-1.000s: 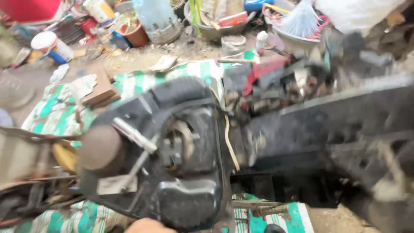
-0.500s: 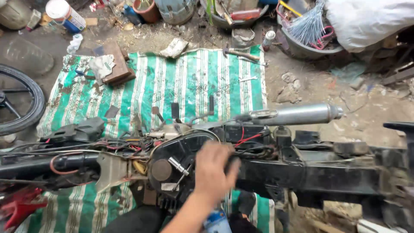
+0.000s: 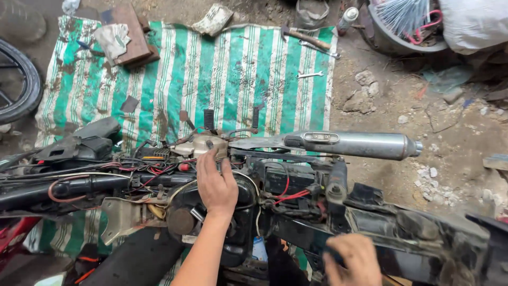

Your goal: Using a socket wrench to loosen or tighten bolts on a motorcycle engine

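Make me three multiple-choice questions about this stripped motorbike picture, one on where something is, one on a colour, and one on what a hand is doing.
1. Where does the small silver open-ended spanner lie?
A. on the green and white striped mat
B. on the long silver exhaust pipe
C. in the left hand

2. What colours is the mat under the black motorbike frame?
A. red and black
B. green and white
C. plain blue

3. What is the left hand doing?
A. hanging in the air away from the frame
B. holding the wooden-handled hammer
C. resting flat on the engine area in the middle of the frame

Answers: 1 A, the spanner sits near the mat's right edge. 2 B, the stripes are clearly green and white. 3 C, palm down, fingers spread on the parts; the right hand grips the frame's lower edge.
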